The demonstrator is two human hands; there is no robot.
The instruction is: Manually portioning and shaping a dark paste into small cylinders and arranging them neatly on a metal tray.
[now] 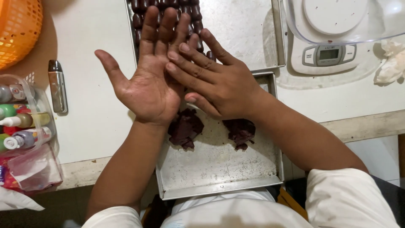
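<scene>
My left hand (pixel 145 80) is held palm up with fingers spread above a metal tray (pixel 219 175). My right hand (pixel 215 80) lies palm down across its palm and fingers; whatever may be between the palms is hidden. Below the hands, two dark brown dough lumps (pixel 185 128) (pixel 240 131) rest on the tray. A second metal tray (pixel 244 33) further back holds rows of small dark oval pieces (pixel 139 21), partly covered by my left fingers.
A white kitchen scale (pixel 329 52) under a clear bowl stands at the back right, a crumpled white glove (pixel 392 63) beside it. At the left are an orange basket (pixel 19 29), a small metal device (pixel 58 86) and a clear container of colouring bottles (pixel 21 122).
</scene>
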